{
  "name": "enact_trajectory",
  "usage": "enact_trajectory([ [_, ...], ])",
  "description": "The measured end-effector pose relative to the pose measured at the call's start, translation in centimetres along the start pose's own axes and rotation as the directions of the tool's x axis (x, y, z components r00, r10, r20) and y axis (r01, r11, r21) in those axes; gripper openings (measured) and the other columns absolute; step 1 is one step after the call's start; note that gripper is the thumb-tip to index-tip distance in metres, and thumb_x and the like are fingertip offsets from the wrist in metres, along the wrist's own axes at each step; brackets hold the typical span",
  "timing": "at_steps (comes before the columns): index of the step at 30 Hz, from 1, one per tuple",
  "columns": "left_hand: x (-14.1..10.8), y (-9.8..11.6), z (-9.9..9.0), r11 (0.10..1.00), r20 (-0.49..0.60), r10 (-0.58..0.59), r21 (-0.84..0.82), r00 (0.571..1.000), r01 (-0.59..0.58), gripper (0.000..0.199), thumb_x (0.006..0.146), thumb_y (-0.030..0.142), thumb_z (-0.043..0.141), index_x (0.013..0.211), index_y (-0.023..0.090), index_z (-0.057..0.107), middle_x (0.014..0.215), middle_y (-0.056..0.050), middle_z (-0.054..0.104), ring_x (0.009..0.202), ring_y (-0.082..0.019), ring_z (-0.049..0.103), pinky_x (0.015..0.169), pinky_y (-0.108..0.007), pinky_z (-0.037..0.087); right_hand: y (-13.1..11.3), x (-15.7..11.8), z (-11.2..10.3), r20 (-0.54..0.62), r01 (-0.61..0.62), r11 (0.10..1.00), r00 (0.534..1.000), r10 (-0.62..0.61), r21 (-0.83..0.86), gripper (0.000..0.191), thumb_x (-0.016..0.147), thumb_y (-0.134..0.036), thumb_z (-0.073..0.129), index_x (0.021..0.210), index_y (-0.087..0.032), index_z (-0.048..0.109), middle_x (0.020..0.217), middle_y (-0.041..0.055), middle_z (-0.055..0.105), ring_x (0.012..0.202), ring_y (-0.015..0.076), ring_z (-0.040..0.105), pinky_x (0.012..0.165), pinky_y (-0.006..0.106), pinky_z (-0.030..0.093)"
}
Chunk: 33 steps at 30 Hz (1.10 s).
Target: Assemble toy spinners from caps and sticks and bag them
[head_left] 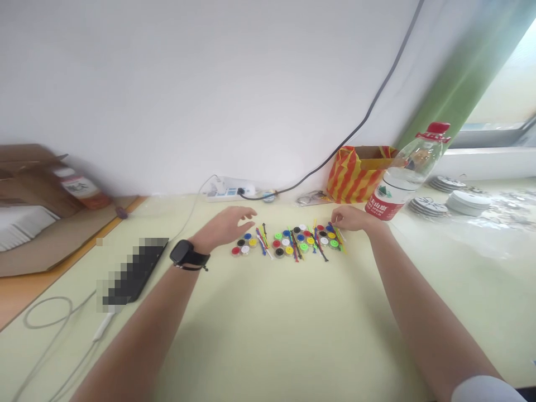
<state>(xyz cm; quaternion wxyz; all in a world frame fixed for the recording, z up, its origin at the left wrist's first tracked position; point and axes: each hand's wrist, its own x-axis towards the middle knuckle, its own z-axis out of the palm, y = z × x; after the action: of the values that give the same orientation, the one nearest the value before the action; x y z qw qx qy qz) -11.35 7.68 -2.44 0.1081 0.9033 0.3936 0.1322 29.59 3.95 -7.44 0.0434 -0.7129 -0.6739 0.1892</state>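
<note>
Small round discs in several colours (pixel 279 252) lie in groups across the middle of the table, with thin coloured sticks (pixel 295 245) between the groups. My left hand (pixel 228 226), below a black wristwatch (pixel 190 255), hovers by the leftmost discs (pixel 241 243); its fingers are apart and nothing is between them. At the right end of the row, my right hand (pixel 348 218) has its fingers bent together beside the rightmost sticks (pixel 341 237). Whatever it may pinch is too small to make out.
A water bottle (pixel 387 195) and a striped bag (pixel 352 176) stand behind my right hand. Stacked white discs (pixel 468 202) lie farther right. At left are a phone (pixel 140 271) with a cable and an open cardboard box (pixel 29 167). A power strip (pixel 230 192) lies by the wall.
</note>
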Motion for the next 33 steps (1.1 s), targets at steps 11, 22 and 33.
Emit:
enact_trajectory([
  [11, -0.8, -3.4, -0.7, 0.924, 0.448, -0.351, 0.023, 0.822, 0.381, 0.079, 0.078, 0.074, 0.056, 0.138, 0.022, 0.057, 0.096, -0.007, 0.077, 0.084, -0.025, 0.072, 0.071, -0.03, 0.05, -3.1, -1.0, -1.2, -0.124, 0.105, 0.994, 0.987, -0.105, -0.011, 0.011, 0.088, -0.017, 0.06, 0.092, -0.018, 0.07, 0.104, 0.0101, 0.075, 0.094, 0.0218, 0.069, 0.076, 0.027, 0.05],
  [22, 0.2, -0.1, 1.6, 0.954, 0.392, -0.241, -0.072, 0.888, 0.291, 0.062, 0.081, 0.068, 0.057, 0.123, 0.023, 0.064, 0.105, -0.008, 0.075, 0.084, -0.025, 0.072, 0.067, -0.03, 0.048, -14.3, -3.6, 3.8, -0.165, 0.529, 0.847, 0.841, -0.514, 0.059, 0.023, 0.092, -0.015, 0.056, 0.111, -0.02, 0.067, 0.109, 0.0081, 0.071, 0.101, 0.0218, 0.065, 0.083, 0.031, 0.048],
  [33, -1.3, -0.6, -1.1, 0.947, 0.615, -0.225, -0.045, 0.756, 0.319, 0.077, 0.053, 0.056, 0.084, 0.115, 0.025, 0.051, 0.086, 0.0, 0.076, 0.068, -0.021, 0.07, 0.058, -0.028, 0.045, -18.0, -5.0, 7.3, -0.168, 0.664, 0.746, 0.73, -0.663, -0.057, 0.02, 0.098, -0.01, 0.049, 0.105, -0.018, 0.066, 0.104, 0.0101, 0.068, 0.11, 0.023, 0.058, 0.094, 0.035, 0.043],
])
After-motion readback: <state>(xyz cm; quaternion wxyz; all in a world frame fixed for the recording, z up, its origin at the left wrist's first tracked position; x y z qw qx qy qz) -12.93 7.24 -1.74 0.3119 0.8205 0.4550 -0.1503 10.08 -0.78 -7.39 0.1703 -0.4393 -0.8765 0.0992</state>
